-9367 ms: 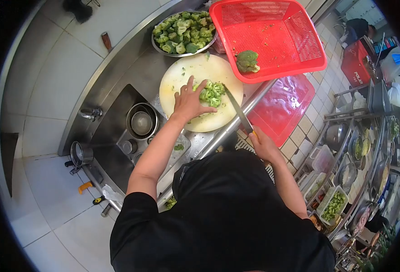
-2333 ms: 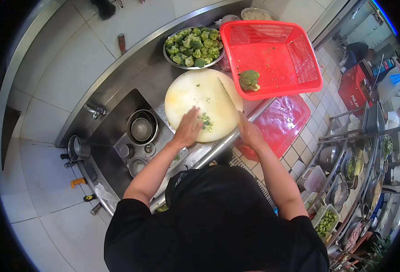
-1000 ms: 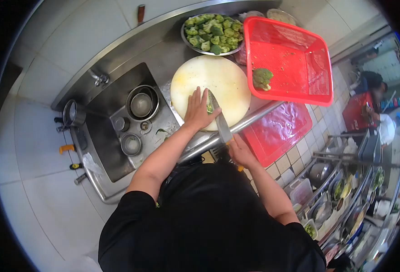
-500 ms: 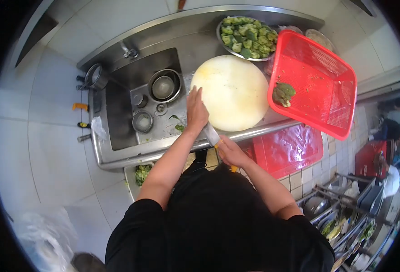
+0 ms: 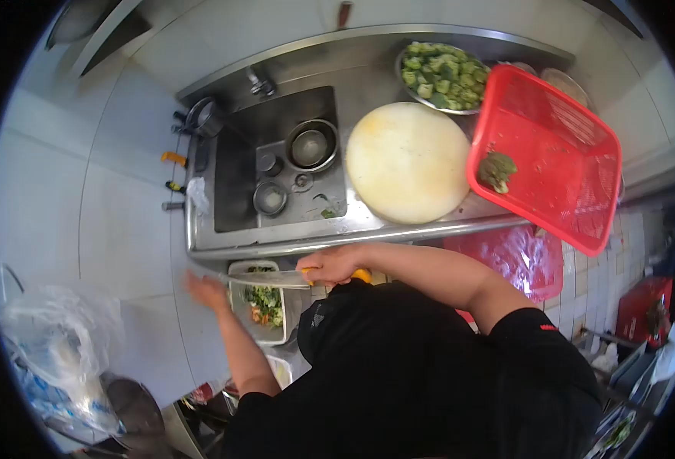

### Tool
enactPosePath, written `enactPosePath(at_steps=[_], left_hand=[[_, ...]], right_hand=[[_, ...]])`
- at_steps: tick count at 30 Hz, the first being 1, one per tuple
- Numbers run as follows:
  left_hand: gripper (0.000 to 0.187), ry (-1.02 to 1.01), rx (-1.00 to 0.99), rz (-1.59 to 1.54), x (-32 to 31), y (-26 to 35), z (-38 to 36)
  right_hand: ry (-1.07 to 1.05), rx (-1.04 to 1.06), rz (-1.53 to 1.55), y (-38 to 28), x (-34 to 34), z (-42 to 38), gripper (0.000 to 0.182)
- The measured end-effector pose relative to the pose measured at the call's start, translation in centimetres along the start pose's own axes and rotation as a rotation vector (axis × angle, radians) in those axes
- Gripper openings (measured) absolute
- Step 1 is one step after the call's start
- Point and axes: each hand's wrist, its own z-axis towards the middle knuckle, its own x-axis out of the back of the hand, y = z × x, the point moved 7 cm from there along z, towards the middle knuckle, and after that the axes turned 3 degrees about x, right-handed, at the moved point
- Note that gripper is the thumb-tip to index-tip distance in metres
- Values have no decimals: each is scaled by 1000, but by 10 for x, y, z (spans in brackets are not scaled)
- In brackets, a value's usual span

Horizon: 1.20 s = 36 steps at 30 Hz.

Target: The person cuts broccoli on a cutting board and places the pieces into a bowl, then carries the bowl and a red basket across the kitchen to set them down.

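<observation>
Head view: one person's two bare hands, one knife, one bin beneath the table's front edge.
Right hand (image 5: pixel 326 266): grasping the yellow handle of the knife (image 5: pixel 274 280), its end showing behind the fist.
Blade line: long axis near 9-to-3 o'clock, tip towards 9, crossing the upper part of the white bin (image 5: pixel 292 302) in view; whether it touches cannot be told.
Left hand (image 5: pixel 207 291): blurred, fingers spread, holding nothing visible, near the knife tip on its 9 o'clock side.
Bin position: at 3 o'clock from the left hand, 8 from the right; long axis about 12-to-6. The left hand looks slightly nearer its rim.
Bin contents: green scraps (image 5: pixel 265 297) with some orange bits, too many to count.
Table (image 5: pixel 362 86): one round cutting board (image 5: pixel 408 161), at 1 o'clock from the right hand.
Bowl (image 5: pixel 448 109): one, beyond the board at 1 o'clock, heaped with broccoli florets (image 5: pixel 444 75), uncounted.
Red basket (image 5: pixel 555 161): one, at 2 o'clock, with one larger broccoli piece (image 5: pixel 497 172) inside.
Sink (image 5: pixel 230 203): one, at 11 o'clock, holding two nested bowls (image 5: pixel 312 145), one metal cup (image 5: pixel 268 164) and one small bowl (image 5: pixel 270 198).
Tap (image 5: pixel 260 81): one, at the sink's 12 o'clock.
</observation>
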Motion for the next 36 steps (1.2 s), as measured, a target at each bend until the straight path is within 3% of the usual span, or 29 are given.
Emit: enactPosePath(at_steps=[1, 2, 4, 5, 7, 9, 10, 12, 14, 15, 16, 17, 19, 21, 23, 25, 27, 29, 34, 36], left_hand=[[77, -178, 309, 249, 4, -26, 2], [89, -210, 506, 348, 2, -56, 4], [97, -155, 557, 453, 33, -50, 18], [94, -123, 526, 380, 55, -19, 26], [92, -111, 474, 300, 49, 17, 37], [82, 132, 23, -109, 30, 63, 62], [78, 84, -28, -234, 24, 106, 66], [71, -38, -84, -606, 51, 263, 59], [60, -311, -289, -927, 51, 397, 35], [56, -439, -387, -998, 66, 462, 8], [55, -591, -551, -1022, 81, 522, -25], [56, -636, -821, -1052, 69, 571, -58], [61, -993, -1021, -1112, 102, 659, -131], [63, -968, -1269, -936, 102, 731, -189], [74, -1026, -1312, -702, 58, 789, -241], [78, -1062, -1294, -559, 29, 817, -275], [81, -1149, -1199, -171, -3, 820, -296], [79, -1143, -1122, -131, -32, 821, -311], [74, -1209, -1085, -303, -17, 820, -288], [73, -1131, -1256, -832, 23, 823, -266]], right_hand=[[41, -6, 9, 0, 5, -14, 30], [113, -9, 41, -1, 14, -32, 30], [268, -23, 104, 4, 29, -77, 35], [312, -32, 116, 10, 35, -104, 35], [533, 30, 395, 25, 44, -163, 40], [753, 87, 421, 32, 45, -230, 44], [920, 76, 455, 35, 40, -263, 42], [1211, 66, 492, 33, 24, -324, 41], [1351, 63, 502, 40, 2, -362, 40], [1527, 128, 488, 44, -8, -384, 39], [1698, 194, 466, 46, -19, -402, 37], [1703, 192, 457, 47, -30, -405, 37], [2014, 262, 443, 52, -59, -427, 36], [2040, 246, 444, 66, -90, -431, 36], [2119, 216, 465, 72, -119, -428, 36], [2221, 171, 482, 74, -147, -421, 37], [2294, 86, 518, 74, -174, -414, 37], [2326, 35, 534, 78, -199, -406, 38], [2463, 24, 662, 88, -237, -390, 38], [2445, 14, 652, 88, -232, -389, 39]])
